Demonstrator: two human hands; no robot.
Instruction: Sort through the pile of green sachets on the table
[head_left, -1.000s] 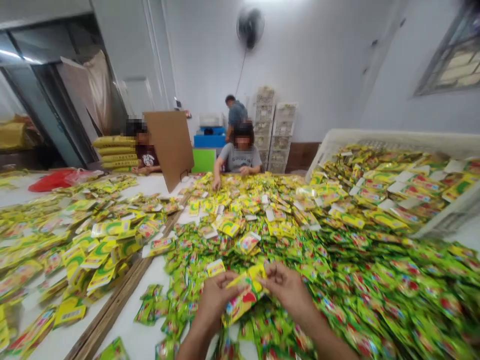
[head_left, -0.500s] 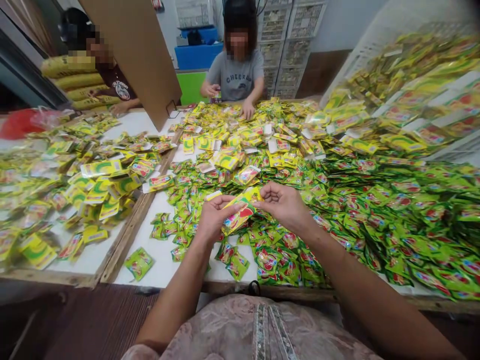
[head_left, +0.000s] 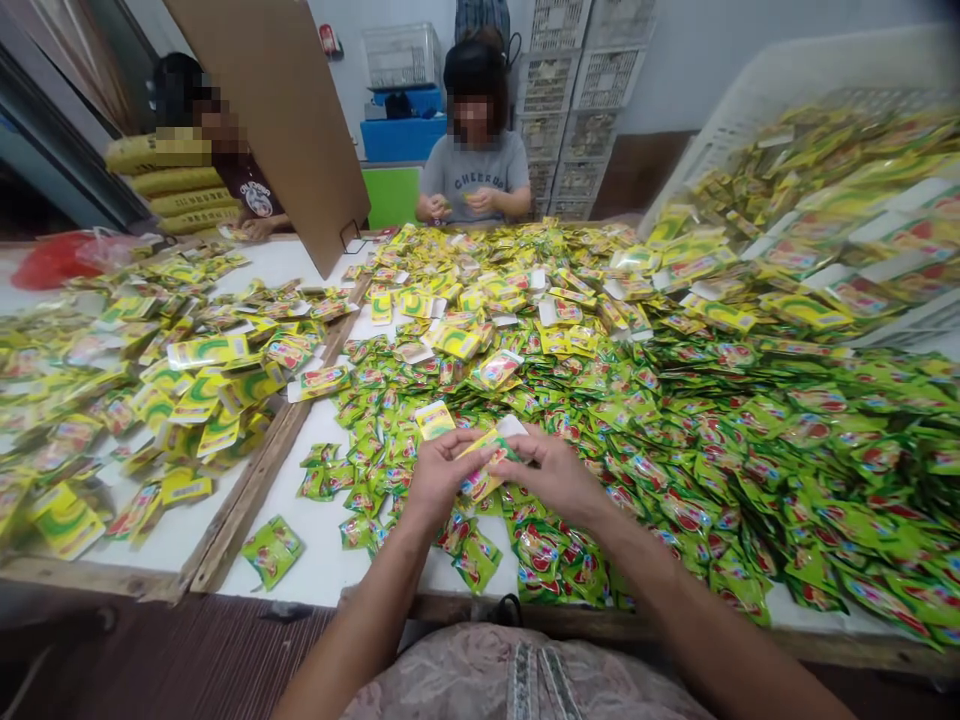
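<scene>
Between my two hands is a small yellow carton (head_left: 480,484) with a green curve and red fruit print, held tilted over the pile. My left hand (head_left: 442,475) grips its left side, thumb across the front. At the upper right end, where a white flap stands out, my right hand (head_left: 559,480) pinches the carton with closed fingers. Another yellow carton (head_left: 435,420) lies just beyond my left fingers. Green sachets (head_left: 555,545) with red fruit print surround and lie beneath my hands. Whether anything is inside the held carton is hidden.
A white crate (head_left: 720,130) of yellow cartons lies tipped at the right. A wooden strip (head_left: 247,510) divides the table, with loose cartons (head_left: 217,385) left of it. Across the table sits a co-worker (head_left: 476,165); another person (head_left: 251,190) is beyond a cardboard panel (head_left: 277,110).
My right hand has come closer to my left, and a white flap now shows at the carton's upper end. The co-worker opposite has raised both hands off the pile.
</scene>
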